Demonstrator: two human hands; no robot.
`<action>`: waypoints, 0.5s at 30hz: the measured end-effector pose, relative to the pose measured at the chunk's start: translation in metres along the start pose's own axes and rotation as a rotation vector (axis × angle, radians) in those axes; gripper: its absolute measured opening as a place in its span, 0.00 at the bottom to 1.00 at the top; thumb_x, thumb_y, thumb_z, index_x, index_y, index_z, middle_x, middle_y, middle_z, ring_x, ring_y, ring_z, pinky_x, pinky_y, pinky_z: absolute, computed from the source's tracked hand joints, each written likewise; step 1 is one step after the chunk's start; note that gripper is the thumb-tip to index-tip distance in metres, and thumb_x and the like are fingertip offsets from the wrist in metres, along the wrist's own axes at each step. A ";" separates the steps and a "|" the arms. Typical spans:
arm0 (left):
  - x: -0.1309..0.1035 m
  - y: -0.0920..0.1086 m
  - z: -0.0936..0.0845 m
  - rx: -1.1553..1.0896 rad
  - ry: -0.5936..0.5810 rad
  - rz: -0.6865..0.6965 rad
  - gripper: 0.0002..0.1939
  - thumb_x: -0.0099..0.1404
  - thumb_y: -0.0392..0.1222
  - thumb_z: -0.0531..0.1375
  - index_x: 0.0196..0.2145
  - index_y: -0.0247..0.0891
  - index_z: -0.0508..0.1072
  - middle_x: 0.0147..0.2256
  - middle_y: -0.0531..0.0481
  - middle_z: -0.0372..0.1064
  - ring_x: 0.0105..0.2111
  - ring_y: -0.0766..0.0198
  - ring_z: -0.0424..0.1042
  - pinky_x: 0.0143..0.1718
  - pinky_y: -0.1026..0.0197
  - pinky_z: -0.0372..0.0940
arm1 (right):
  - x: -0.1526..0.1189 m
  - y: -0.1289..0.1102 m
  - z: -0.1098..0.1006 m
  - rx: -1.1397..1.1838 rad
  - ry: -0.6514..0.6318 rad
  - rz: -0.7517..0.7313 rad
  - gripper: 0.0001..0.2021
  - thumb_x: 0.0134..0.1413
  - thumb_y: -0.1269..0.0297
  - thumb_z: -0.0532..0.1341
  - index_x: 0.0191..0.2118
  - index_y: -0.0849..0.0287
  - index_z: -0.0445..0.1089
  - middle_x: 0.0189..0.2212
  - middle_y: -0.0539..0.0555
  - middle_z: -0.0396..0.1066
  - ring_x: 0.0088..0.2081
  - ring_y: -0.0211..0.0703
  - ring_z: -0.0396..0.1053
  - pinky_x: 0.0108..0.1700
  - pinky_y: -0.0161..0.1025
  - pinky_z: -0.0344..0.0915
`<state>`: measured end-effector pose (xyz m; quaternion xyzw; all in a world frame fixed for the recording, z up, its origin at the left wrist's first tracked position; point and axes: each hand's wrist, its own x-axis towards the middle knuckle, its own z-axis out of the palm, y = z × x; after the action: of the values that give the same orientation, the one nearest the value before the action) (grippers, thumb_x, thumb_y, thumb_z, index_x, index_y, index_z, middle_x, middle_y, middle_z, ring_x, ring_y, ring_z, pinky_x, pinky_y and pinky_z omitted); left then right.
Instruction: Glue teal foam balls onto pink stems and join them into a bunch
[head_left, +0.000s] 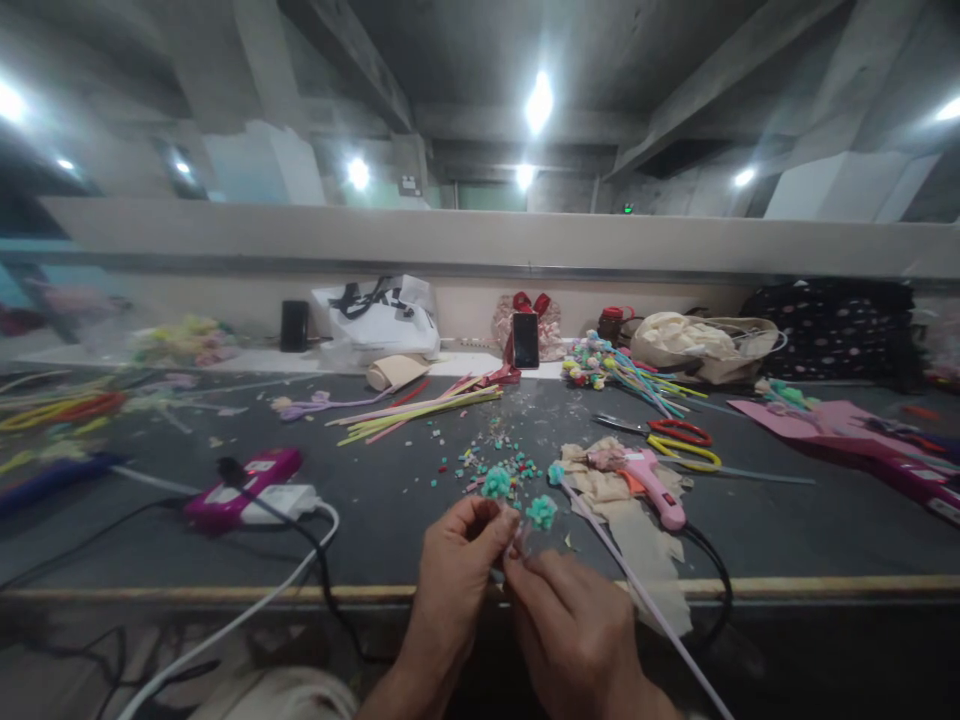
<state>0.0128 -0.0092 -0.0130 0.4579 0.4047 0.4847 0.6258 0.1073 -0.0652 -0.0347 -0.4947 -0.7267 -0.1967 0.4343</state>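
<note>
My left hand [457,560] is closed, thumb and forefinger pinched just below a teal flower-like cluster [496,482]. Against it, my right hand [577,620] has its fingers closed too; what lies between these fingertips is hidden. A second teal cluster [541,512] shows just beyond the right fingers; whether it is held or lies on the table cannot be told. To the right, a long lilac stem [622,565] with a teal tip slants down past the table edge. Small teal and coloured bits [525,467] are scattered beyond my hands.
A pink glue gun [654,490] rests on crumpled beige cloth [637,540], near scissors with red and yellow handles [682,443]. Several thin sticks [420,410] lie mid-table. A purple power strip [251,487] with cords is left. Flower bunches [589,362], a phone [526,340] and bags stand behind.
</note>
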 end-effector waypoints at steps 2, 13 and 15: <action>0.000 -0.003 0.001 -0.073 -0.011 -0.033 0.09 0.45 0.41 0.62 0.21 0.35 0.64 0.16 0.58 0.63 0.17 0.72 0.59 0.20 0.69 0.55 | -0.001 0.000 0.004 0.000 0.002 -0.013 0.09 0.49 0.75 0.53 0.33 0.62 0.70 0.18 0.54 0.67 0.23 0.39 0.64 0.25 0.34 0.56; -0.010 0.004 0.004 -0.268 -0.126 -0.185 0.09 0.47 0.40 0.62 0.24 0.36 0.65 0.19 0.58 0.61 0.18 0.74 0.59 0.21 0.71 0.55 | -0.001 0.022 -0.054 0.669 -0.277 0.622 0.09 0.51 0.63 0.53 0.29 0.59 0.68 0.20 0.49 0.64 0.23 0.36 0.63 0.24 0.30 0.58; -0.014 0.004 0.007 -0.293 -0.166 -0.210 0.09 0.46 0.38 0.63 0.24 0.35 0.66 0.20 0.57 0.61 0.19 0.74 0.60 0.21 0.71 0.55 | -0.003 0.023 -0.046 0.869 -0.313 0.855 0.10 0.48 0.60 0.56 0.28 0.61 0.69 0.18 0.48 0.63 0.20 0.33 0.60 0.22 0.29 0.56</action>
<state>0.0153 -0.0236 -0.0069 0.3558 0.3224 0.4309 0.7641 0.1483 -0.0897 -0.0157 -0.5427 -0.5330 0.3824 0.5245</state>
